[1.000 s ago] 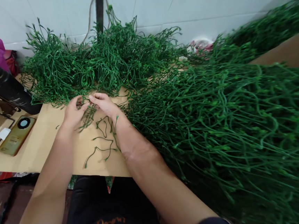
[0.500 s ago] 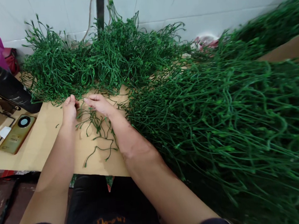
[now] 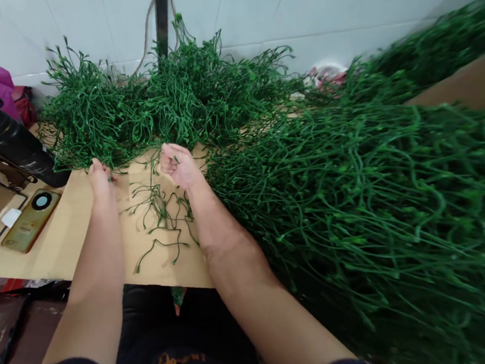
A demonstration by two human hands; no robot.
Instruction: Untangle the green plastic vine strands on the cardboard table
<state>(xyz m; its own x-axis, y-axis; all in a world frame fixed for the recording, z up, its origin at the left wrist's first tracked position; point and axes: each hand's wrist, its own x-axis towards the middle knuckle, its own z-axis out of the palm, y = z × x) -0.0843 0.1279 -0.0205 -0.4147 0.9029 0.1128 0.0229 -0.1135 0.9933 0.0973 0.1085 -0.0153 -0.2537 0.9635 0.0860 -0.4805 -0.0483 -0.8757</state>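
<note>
Stems (image 3: 160, 209) of green plastic lie scattered on the tan table (image 3: 69, 242) just left of centre, between your two forearms. Your right hand (image 3: 179, 166) sits at their upper end, palm turned up, fingers curled in around one thin stem. Your left hand (image 3: 100, 180) reaches to the edge of the tangled heap (image 3: 155, 104) in the upper middle; its fingertips are hidden, so you cannot tell its grip. A larger mass (image 3: 354, 195) of the same green fills the right half. At the left edge lie a phone (image 3: 31, 218) and a black flask (image 3: 7, 140)
</note>
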